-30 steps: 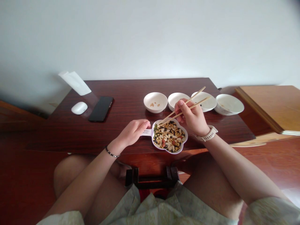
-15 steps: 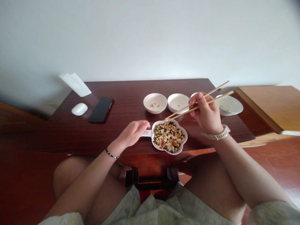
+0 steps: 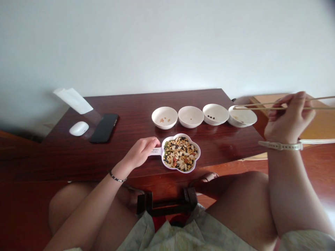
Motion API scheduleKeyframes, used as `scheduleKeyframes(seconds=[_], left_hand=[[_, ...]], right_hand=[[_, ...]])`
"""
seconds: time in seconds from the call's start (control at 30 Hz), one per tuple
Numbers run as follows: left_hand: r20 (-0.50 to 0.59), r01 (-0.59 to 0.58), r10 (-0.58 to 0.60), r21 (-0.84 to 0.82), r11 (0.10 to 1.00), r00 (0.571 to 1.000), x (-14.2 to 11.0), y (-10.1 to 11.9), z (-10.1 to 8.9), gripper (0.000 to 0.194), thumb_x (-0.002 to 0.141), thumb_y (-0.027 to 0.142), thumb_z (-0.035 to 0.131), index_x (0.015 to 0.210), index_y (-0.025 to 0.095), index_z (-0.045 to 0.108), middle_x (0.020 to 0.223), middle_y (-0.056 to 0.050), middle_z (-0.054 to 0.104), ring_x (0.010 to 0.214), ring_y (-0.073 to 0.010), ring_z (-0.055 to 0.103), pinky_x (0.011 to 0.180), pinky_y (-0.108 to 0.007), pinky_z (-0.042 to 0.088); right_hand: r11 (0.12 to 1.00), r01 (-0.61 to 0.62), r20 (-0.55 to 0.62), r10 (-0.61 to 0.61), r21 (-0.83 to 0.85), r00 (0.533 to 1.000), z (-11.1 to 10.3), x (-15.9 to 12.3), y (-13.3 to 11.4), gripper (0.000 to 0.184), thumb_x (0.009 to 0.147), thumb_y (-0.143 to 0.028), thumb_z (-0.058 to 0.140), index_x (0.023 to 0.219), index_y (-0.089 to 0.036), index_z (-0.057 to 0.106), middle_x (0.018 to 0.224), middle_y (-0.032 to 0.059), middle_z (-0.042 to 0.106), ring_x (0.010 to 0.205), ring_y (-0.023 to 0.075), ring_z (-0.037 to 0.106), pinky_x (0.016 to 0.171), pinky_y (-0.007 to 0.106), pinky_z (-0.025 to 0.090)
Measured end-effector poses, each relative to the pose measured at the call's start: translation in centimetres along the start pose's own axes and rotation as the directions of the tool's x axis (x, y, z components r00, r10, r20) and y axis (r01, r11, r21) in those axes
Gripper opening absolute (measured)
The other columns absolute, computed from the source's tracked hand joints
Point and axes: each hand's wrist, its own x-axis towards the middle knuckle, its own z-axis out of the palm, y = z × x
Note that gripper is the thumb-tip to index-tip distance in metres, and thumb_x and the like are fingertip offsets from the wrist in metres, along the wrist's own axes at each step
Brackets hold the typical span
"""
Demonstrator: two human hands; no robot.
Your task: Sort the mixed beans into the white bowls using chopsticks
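Note:
My left hand (image 3: 141, 151) is closed round the handle of a flower-shaped white scoop (image 3: 156, 151), which rests near the table's front edge. Peanuts, yellow kernels, black beans and a few reddish nuts fill the scoop. In my right hand (image 3: 290, 116) is a pair of wooden chopsticks (image 3: 261, 108), their tips above the rightmost white bowl (image 3: 242, 122). Whether the tips pinch anything is too small to tell. That bowl has a few pale bits and a dark one inside. Left of it, another bowl (image 3: 216, 120) contains a few black beans.
A bowl with one small speck (image 3: 191, 122) and a bowl with several pale pieces (image 3: 164, 124) continue the row leftward. A black phone (image 3: 104, 128), white mouse-shaped case (image 3: 79, 128) and white tissue pack (image 3: 73, 100) occupy the left side. A wooden cabinet (image 3: 318, 127) adjoins the right.
My right hand has moved the chopsticks from the scoop rightward to the rightmost bowl, uncovering the bowl of black beans. My left hand stays on the scoop handle. The view has shifted slightly right.

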Motion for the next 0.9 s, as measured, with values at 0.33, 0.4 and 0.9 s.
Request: scheduleKeyframes(seconds=[0.33,0.4,0.9], left_hand=[[0.016,-0.001,0.001,0.005,1.0,1.0,0.1,0.1,-0.1,0.048,0.117,0.048,0.037,0.093,0.019,0.068,0.089,-0.002,0.071,0.084,-0.0198,0.064,0.082,-0.031,0.046],[0.016,-0.001,0.001,0.006,1.0,1.0,0.1,0.2,-0.1,0.048,0.116,0.048,0.037,0.094,0.019,0.069,0.09,-0.002,0.072,0.084,-0.0202,0.064,0.082,-0.032,0.047],[-0.007,-0.009,0.009,-0.009,1.0,1.0,0.0,0.2,0.0,0.048,0.117,0.047,0.039,0.093,0.019,0.069,0.091,-0.003,0.074,0.085,-0.0202,0.066,0.082,-0.031,0.047]], right_hand=[[0.999,-0.001,-0.186,-0.008,-0.051,0.983,-3.2,2.5,2.2,0.05,0.119,-0.023,0.034,0.072,-0.024,0.053,0.059,-0.0027,0.05,0.037,0.0085,0.041,0.043,0.032,0.025],[0.999,-0.002,-0.185,-0.005,-0.039,0.983,-3.0,2.6,2.4,0.05,0.119,-0.023,0.036,0.071,-0.023,0.053,0.058,-0.0025,0.05,0.037,0.0085,0.04,0.042,0.031,0.024],[0.995,-0.049,0.246,0.027,0.086,0.969,3.3,-3.7,0.5,0.041,0.111,-0.04,0.058,0.074,-0.021,0.061,0.06,0.0004,0.054,0.042,0.0095,0.046,0.04,0.029,0.025]])
